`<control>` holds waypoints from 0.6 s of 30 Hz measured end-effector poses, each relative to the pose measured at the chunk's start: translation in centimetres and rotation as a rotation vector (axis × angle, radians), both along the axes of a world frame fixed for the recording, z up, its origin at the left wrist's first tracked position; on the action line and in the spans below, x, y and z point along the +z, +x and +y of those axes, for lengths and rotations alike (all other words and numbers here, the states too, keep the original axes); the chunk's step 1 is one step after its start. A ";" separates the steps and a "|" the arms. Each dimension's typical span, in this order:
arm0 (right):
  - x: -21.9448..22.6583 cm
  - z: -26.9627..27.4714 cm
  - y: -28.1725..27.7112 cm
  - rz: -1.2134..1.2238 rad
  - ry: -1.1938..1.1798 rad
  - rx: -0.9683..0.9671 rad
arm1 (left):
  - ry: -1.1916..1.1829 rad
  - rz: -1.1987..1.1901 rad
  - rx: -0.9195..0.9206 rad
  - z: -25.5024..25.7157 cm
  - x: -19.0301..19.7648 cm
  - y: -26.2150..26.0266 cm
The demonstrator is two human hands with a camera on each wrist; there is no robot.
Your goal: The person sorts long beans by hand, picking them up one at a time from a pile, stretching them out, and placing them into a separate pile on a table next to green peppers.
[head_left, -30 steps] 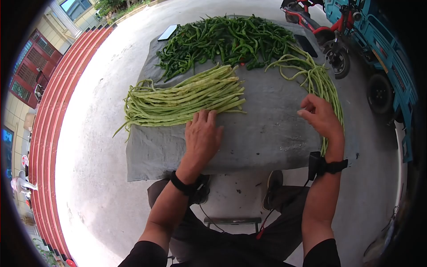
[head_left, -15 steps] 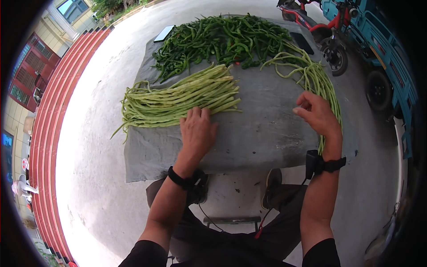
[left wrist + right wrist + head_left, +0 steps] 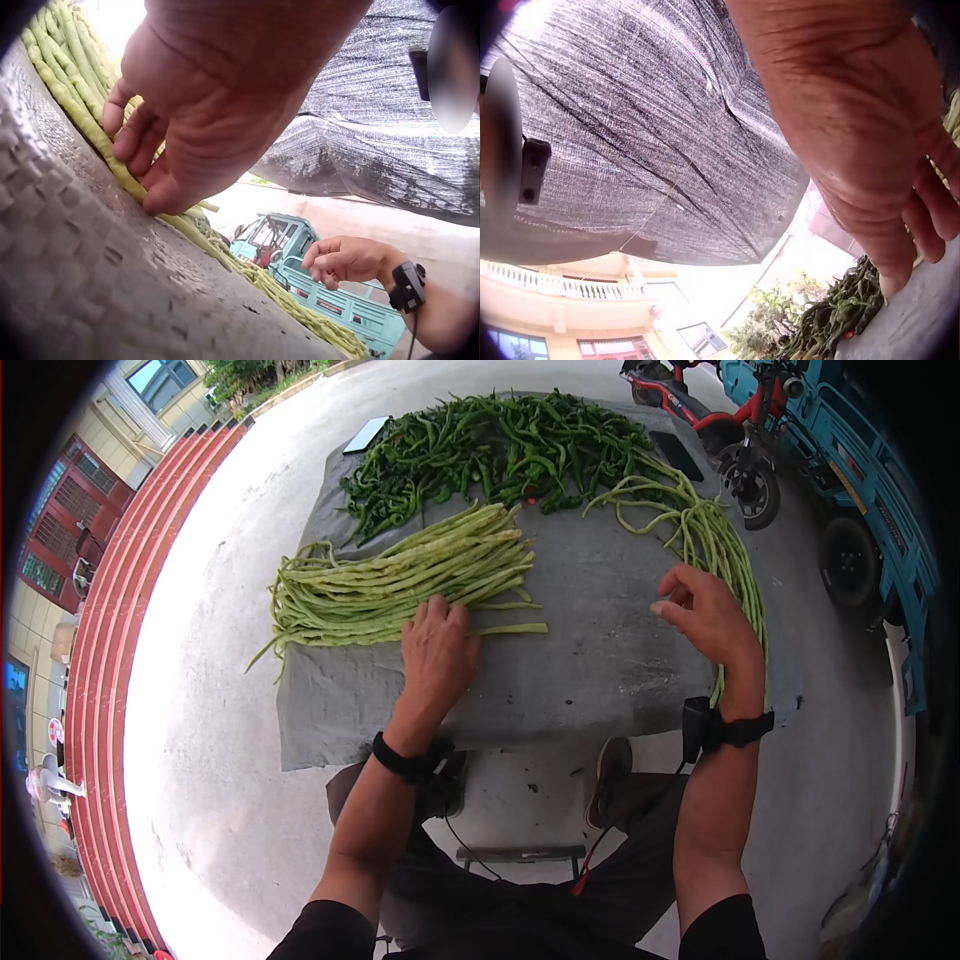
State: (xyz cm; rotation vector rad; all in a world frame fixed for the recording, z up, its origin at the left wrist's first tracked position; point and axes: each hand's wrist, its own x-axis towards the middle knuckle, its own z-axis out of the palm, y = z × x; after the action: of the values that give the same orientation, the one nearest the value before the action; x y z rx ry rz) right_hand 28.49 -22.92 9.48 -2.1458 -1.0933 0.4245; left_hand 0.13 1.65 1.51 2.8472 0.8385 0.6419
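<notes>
Presently, left hand (image 3: 438, 655): at the near edge of the bean bundle (image 3: 390, 588), left of centre in the frame, thumb and curled fingers pinching one long bean (image 3: 124, 174).
Jutting end: the pinched bean seems to be the one lying out to the right of the knuckles, apart from its neighbours, on the grey cloth (image 3: 600, 660).
Right hand (image 3: 712, 618): right of centre, fingers loosely bent with nothing between them, near the loose beans (image 3: 738, 550) along the cloth's right side.
Peppers (image 3: 520, 448): heaped at top centre, untouched by either hand.
Step in hand: apparently separating a single bean from the bundle's edge.
Next move: likely calls for a light, steady pull that frees the bean without dragging others, the right hand being well placed to help.
</notes>
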 end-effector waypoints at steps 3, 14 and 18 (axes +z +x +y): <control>-0.2 0.4 -0.3 0.003 0.028 0.013 | 0.030 -0.027 -0.021 0.0 0.1 -0.1; 1.1 3.7 -4.7 0.057 0.114 0.188 | -0.011 -0.152 -0.206 -1.4 2.0 -0.1; 0.4 5.2 -6.2 -0.059 0.223 0.361 | -0.137 -0.112 -0.252 -2.8 1.7 -0.4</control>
State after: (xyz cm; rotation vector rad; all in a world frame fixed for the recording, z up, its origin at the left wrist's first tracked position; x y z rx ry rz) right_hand 22.28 -17.71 9.84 -1.7794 -1.4954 0.3827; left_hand -0.26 -1.11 3.25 2.7017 0.4766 0.6739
